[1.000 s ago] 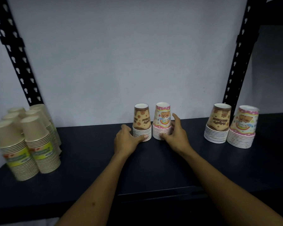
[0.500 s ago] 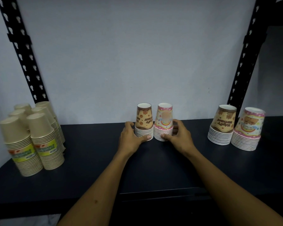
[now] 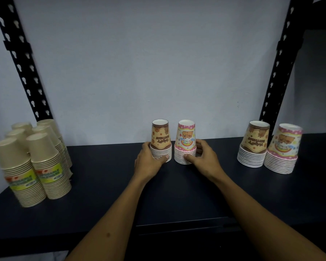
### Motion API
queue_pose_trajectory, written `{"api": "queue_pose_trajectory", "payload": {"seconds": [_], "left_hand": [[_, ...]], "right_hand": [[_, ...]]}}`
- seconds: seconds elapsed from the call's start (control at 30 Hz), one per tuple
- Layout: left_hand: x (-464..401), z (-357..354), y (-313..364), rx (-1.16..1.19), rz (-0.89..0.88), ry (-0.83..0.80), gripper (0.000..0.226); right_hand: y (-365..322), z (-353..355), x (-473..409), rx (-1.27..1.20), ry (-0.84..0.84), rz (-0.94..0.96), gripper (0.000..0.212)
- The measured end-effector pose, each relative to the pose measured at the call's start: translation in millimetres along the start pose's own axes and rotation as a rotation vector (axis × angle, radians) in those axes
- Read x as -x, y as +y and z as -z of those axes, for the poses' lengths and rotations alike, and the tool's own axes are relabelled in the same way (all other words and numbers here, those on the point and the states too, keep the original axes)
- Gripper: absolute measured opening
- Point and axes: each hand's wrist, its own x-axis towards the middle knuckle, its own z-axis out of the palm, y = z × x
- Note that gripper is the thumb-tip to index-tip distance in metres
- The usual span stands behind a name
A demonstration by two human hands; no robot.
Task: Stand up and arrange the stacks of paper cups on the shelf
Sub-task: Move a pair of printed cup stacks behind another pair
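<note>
the left hand (image 3: 149, 162) grips the base of the brown birthday cup stack (image 3: 161, 141), and the right hand (image 3: 203, 160) grips the pink birthday cup stack (image 3: 185, 142) just beside it. both stand upright mid-shelf. a matching pair (image 3: 267, 146) at the right and the plain cup stacks (image 3: 33, 161) at the left also stand upright on the black shelf (image 3: 105, 194), so little more than final spacing seems left.
</note>
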Motion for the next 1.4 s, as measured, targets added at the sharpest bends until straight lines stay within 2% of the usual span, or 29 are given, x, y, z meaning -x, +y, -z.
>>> {"api": "queue_pose_trajectory", "payload": {"seconds": [0.17, 0.3, 0.53, 0.8, 1.17, 1.4], "left_hand": [[-3.5, -1.2, -5.2, -0.013, 0.017, 0.024, 0.055], [-3.6, -1.4, -6.0, -0.002, -0.018, 0.022, 0.051], [-4.4, -1.0, -6.8, -0.013, -0.021, 0.025, 0.053], [-4.3, -1.3, -7.2, -0.014, -0.048, 0.02, 0.05], [-5.7, -1.0, -9.6, -0.065, -0.067, 0.024, 0.051], [0.7, 1.5, -8.5, -0.014, -0.096, 0.024, 0.047]], "right_hand": [[0.4, 0.4, -0.7, -0.006, -0.013, 0.004, 0.062], [1.2, -0.2, -1.4, 0.012, 0.014, 0.008, 0.062], [-0.1, 0.9, -0.9, 0.012, -0.034, 0.005, 0.058], [5.6, -0.5, -4.8, 0.091, 0.059, 0.02, 0.06], [4.5, 0.5, -3.2, 0.018, 0.023, 0.02, 0.063], [1.9, 3.2, 3.3, 0.033, 0.027, 0.04, 0.062]]}}
